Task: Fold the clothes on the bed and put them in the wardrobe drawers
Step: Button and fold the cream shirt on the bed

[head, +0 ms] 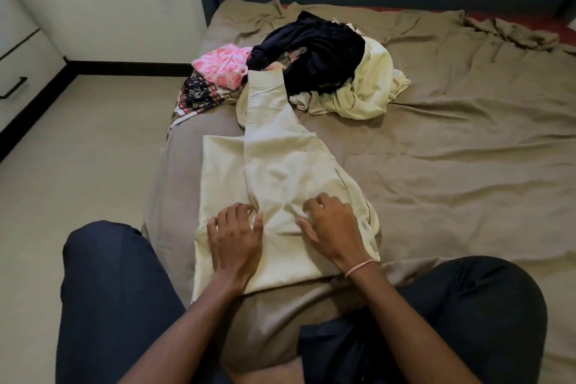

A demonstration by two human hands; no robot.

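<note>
Two hands: both down on the cloth, left hand (235, 235) and right hand (332, 227), side by side with a strip of fabric between them.
One cream shirt (224, 171): flat on the bed (452, 150), right under both hands and stretching away past the fingertips.
One sleeve (268, 109): folded across the shirt's body, its cuff out beyond the hands and touching the heap.
Four loose garments, as far as I can pick out: heaped beyond the shirt, with a black garment (318, 53) on top, a pink printed piece (224, 67) on the left hand's side, a dark floral piece (199, 93) just nearer than that, and a pale yellow-green garment (371, 87) on the right hand's side.
One drawer handle: dark, on the white drawers (18, 72), well off to the left hand's side.
Shirt's long axis: runs away from the person, near edge at the wrists, far end toward the heap.
Sleeve direction: slants from beside the right hand out and leftward, cuff pointing at the heap.
Left hand pose: palm down, fingers spread, tips bent onto the cloth, pressing it and gripping nothing.
Right hand pose: knuckles up, fingers curled, thumb and fingers pinching a small ridge of the shirt.
One bracelet (360, 268): pink-and-white cord on the right wrist.
</note>
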